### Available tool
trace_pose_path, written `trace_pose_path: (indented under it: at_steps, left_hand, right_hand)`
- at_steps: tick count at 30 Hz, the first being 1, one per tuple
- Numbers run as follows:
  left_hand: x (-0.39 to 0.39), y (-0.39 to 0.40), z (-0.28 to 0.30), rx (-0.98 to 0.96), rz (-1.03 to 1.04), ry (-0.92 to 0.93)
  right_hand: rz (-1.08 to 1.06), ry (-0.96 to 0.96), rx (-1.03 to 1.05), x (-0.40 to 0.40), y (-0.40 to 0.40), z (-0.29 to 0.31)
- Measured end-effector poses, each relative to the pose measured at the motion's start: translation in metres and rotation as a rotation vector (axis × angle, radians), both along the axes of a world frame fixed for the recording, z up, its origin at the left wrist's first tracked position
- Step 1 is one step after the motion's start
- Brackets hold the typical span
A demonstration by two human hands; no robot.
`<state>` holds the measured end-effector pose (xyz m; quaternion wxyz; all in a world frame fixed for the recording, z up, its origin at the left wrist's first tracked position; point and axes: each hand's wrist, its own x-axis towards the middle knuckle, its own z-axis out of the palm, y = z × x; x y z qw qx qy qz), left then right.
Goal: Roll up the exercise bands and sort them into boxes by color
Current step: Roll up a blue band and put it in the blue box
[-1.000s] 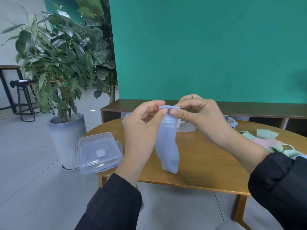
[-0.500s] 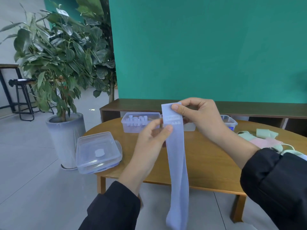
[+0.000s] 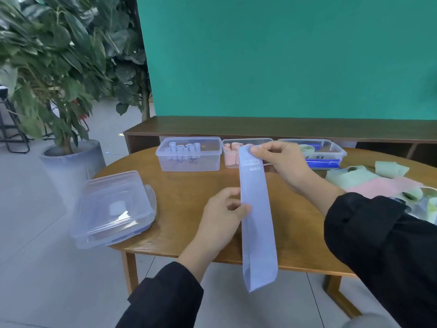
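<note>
Head camera: over a round wooden table (image 3: 189, 197), the right hand (image 3: 281, 159) pinches the top of a flat blue band (image 3: 256, 221) hanging past the near edge, while the left hand (image 3: 222, 214) pinches its left side halfway down. At the far edge, the left box (image 3: 189, 153) holds blue rolls and the middle box (image 3: 246, 151) pink ones, while a loose pile (image 3: 378, 183) of green and pink bands waits at right, so much sorting seems left

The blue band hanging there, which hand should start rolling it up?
Probably the right hand: it pinches the blue band at its top end. The left hand grips the band's edge midway, steadying it.
</note>
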<state>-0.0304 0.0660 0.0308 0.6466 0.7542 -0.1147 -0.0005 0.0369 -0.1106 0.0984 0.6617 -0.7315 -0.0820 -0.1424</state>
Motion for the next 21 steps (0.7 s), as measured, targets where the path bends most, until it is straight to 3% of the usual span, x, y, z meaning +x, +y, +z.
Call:
trace_pose_path:
  at_steps: [5, 13, 21]
  left_hand:
    - [0.023, -0.003, -0.008, 0.033, 0.033, 0.042]
    - [0.051, -0.004, -0.015, 0.039, -0.035, 0.183]
    - [0.062, -0.004, -0.017, 0.172, 0.054, 0.174]
  right_hand:
    - [-0.044, 0.047, -0.028, 0.037, -0.007, -0.015]
    - [-0.042, 0.072, 0.139, 0.077, -0.003, -0.03]
    - [-0.04, 0.123, 0.057, 0.107, -0.011, -0.054]
